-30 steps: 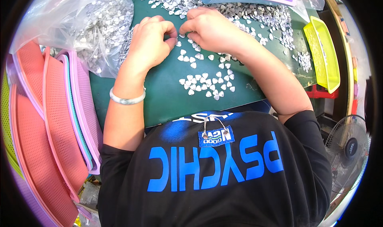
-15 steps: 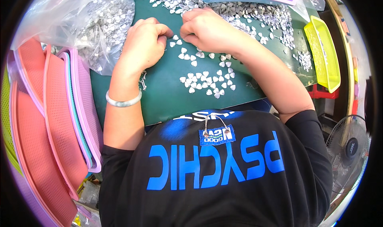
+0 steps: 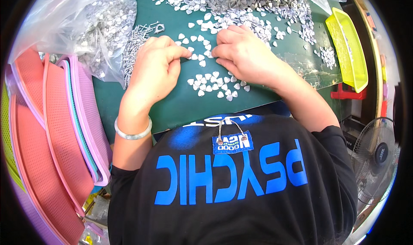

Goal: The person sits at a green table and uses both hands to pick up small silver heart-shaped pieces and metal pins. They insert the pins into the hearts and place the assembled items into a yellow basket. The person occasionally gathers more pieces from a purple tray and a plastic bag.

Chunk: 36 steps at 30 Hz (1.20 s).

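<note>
Small silver heart-shaped metal pieces (image 3: 208, 79) lie loosely grouped on the green tabletop (image 3: 172, 109). My left hand (image 3: 157, 66) rests to their left, its index finger stretched out to touch a heart piece while the thumb stays apart below. Opposite it, my right hand (image 3: 245, 53) has its fingertips low over the hearts, index finger and thumb apart. No piece shows in either grasp, though the right palm is hidden. Thin silver pins (image 3: 137, 44) are piled beyond the left hand. Farther back spreads a large heap of hearts (image 3: 241, 19).
A clear plastic bag (image 3: 101, 34) full of metal pieces stands at the left. Stacked pink baskets (image 3: 38, 128) and purple baskets (image 3: 86, 90) crowd the table's left side. A yellow-green basket (image 3: 350, 51) sits at the right edge, with a fan (image 3: 374, 159) below.
Both hands have come nearer, the right one also shifting rightward. The pile of pins behind the left hand is now uncovered. More hearts lie between the hands, and the nearer group is drawn together.
</note>
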Each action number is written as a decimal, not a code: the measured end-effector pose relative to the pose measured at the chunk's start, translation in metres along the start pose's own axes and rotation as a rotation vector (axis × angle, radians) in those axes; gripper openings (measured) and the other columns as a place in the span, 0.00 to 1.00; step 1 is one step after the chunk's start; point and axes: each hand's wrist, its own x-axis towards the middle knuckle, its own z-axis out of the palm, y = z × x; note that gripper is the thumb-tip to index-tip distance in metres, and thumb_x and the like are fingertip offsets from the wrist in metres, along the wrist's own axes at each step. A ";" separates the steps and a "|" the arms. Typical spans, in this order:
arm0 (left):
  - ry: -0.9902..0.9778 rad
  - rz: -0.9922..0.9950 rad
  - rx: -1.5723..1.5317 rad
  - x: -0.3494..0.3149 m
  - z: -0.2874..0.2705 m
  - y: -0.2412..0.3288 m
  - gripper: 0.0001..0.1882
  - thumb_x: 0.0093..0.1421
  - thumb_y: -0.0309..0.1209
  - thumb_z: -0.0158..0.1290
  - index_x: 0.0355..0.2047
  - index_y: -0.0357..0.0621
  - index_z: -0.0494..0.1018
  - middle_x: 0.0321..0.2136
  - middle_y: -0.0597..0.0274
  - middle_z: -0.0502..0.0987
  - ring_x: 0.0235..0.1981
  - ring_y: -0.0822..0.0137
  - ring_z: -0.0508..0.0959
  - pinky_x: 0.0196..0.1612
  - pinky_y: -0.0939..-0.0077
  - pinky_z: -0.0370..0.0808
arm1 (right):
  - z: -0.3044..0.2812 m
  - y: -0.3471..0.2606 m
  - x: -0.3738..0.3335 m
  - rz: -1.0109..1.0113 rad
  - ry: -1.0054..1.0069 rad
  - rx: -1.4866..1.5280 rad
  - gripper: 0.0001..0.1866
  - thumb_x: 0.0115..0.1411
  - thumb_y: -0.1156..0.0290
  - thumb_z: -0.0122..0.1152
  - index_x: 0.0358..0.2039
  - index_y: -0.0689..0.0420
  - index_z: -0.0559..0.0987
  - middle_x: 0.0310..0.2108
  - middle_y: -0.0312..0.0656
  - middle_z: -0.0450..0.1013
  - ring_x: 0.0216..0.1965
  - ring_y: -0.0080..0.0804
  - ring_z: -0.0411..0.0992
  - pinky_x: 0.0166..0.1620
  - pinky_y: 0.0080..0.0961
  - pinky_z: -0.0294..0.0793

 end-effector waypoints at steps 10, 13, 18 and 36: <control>-0.019 0.065 -0.026 -0.008 0.014 0.015 0.15 0.49 0.16 0.49 0.32 0.44 0.81 0.25 0.61 0.71 0.32 0.59 0.71 0.40 0.69 0.67 | -0.002 -0.003 -0.007 0.031 0.007 0.053 0.05 0.50 0.74 0.62 0.29 0.57 0.79 0.31 0.39 0.70 0.38 0.39 0.69 0.44 0.33 0.66; -0.009 0.073 -0.061 -0.008 0.014 0.012 0.14 0.48 0.16 0.49 0.31 0.44 0.80 0.26 0.61 0.71 0.32 0.59 0.71 0.39 0.68 0.67 | -0.002 -0.002 -0.008 0.072 0.041 0.036 0.05 0.51 0.74 0.61 0.30 0.57 0.79 0.30 0.39 0.70 0.38 0.40 0.69 0.44 0.34 0.66; 0.061 -0.041 -0.061 -0.010 0.011 0.003 0.11 0.47 0.16 0.47 0.26 0.41 0.77 0.27 0.60 0.72 0.33 0.59 0.71 0.39 0.68 0.68 | 0.002 -0.006 -0.003 0.069 0.060 0.033 0.07 0.53 0.74 0.59 0.33 0.58 0.81 0.30 0.40 0.70 0.38 0.40 0.69 0.44 0.34 0.67; 0.122 -0.082 0.021 -0.011 0.012 -0.003 0.15 0.49 0.15 0.46 0.33 0.41 0.79 0.27 0.59 0.72 0.33 0.59 0.71 0.40 0.69 0.69 | 0.006 -0.015 0.009 0.030 -0.059 -0.044 0.06 0.49 0.74 0.57 0.28 0.55 0.80 0.34 0.41 0.71 0.41 0.38 0.69 0.45 0.34 0.66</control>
